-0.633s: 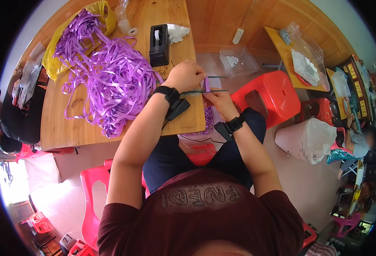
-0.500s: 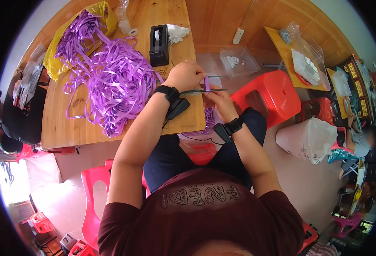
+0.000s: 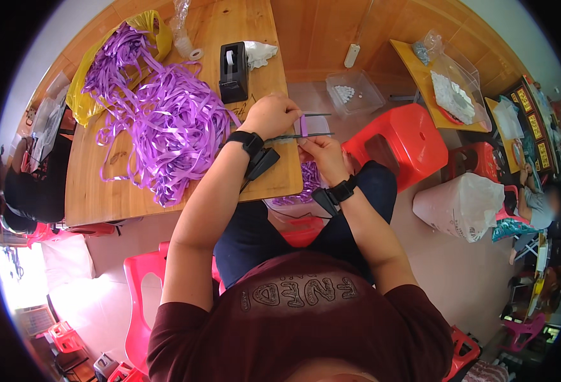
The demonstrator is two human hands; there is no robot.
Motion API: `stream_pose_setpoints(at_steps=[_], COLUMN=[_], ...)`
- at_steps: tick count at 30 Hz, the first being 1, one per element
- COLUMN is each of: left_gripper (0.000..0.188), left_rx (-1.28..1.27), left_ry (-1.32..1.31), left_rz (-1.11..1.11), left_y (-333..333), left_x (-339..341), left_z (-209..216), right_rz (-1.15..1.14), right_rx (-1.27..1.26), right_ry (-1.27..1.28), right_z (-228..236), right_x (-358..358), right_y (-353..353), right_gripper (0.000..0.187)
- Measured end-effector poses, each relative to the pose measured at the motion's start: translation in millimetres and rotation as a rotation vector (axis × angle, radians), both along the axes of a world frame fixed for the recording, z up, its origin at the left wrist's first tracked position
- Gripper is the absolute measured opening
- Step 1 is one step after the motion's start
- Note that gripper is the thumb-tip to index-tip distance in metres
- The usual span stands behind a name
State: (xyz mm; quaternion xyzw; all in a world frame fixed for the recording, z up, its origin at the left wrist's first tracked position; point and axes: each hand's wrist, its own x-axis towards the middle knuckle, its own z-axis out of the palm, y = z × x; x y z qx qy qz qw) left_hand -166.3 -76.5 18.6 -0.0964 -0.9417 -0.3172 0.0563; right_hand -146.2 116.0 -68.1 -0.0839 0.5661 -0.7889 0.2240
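Wooden table [image 3: 92,194], purple ribbon strip [image 3: 304,126] across two dark rods [image 3: 322,134] past its right edge, between both hands, curled left hand [image 3: 271,116] pinching the strip's top, angled right hand [image 3: 327,156] pinching its bottom.

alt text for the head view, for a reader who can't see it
A person's left hand and right hand are at a purple ribbon strip spanning two thin dark rods by a wooden table's right edge. A tangled purple ribbon heap lies between a yellow bag and a black tape dispenser.
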Motion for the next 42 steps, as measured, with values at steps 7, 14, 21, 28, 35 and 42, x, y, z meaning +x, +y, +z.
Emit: stream_pose_setpoints(at_steps=[7,14,21,28,35,42], left_gripper=[0.029,0.028,0.023,0.020,0.022,0.025], left_rx=[-0.032,0.534,0.664,0.777,0.925,0.908], left_ry=[-0.078,-0.844,-0.806,-0.813,-0.821,-0.782], left_rz=[0.091,0.017,0.013,-0.034,-0.100,-0.151], left_y=[13.2,13.7,12.6,15.8,9.0,7.4], left_x=[21.1,35.8,42.4,48.7,39.7,39.1], left_z=[17.4,38.8,27.9,31.4,14.7,2.4], right_rz=[-0.108,-0.140,0.049,0.214,0.327,0.372], right_rx=[-0.024,-0.093,0.117,0.293,0.414,0.642], right_ry=[0.007,-0.050,0.032,0.317,0.244,0.139], right_z=[9.0,17.9,57.2,144.0,143.2,152.3], right_x=[16.4,19.9,16.6,-53.1,-129.8,-134.3], right_y=[-5.7,-3.0,11.0,-57.8,-138.6,-169.2], right_gripper=[0.016,0.012,0.025,0.022,0.027,0.022])
